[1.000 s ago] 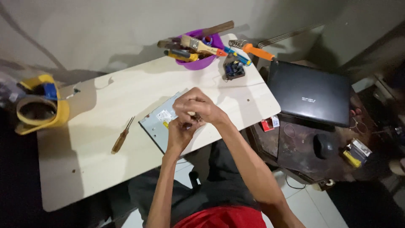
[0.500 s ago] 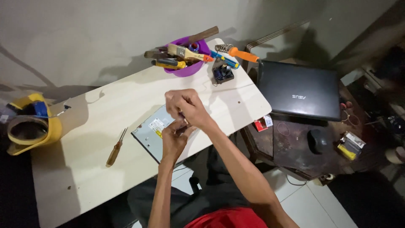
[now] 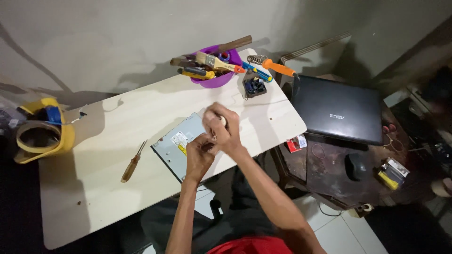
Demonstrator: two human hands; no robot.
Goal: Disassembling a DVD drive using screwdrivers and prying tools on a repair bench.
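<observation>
Hands meet over a flat grey drive case (image 3: 181, 143) lying mid-table on the pale wooden table (image 3: 103, 136). Left hand (image 3: 200, 157) and right hand (image 3: 222, 128) are curled together above it, fingers bunched, but can't tell if they're pinching anything. Wooden-handled screwdriver (image 3: 133, 162) lies apart to the left; purple bowl (image 3: 217, 80) of tools sits at the far edge.

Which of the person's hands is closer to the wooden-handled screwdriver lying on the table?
Left. The left hand is over the grey drive, on the side nearer the screwdriver. The right hand is higher and further right, beyond the left hand. Neither touches the screwdriver.
</observation>
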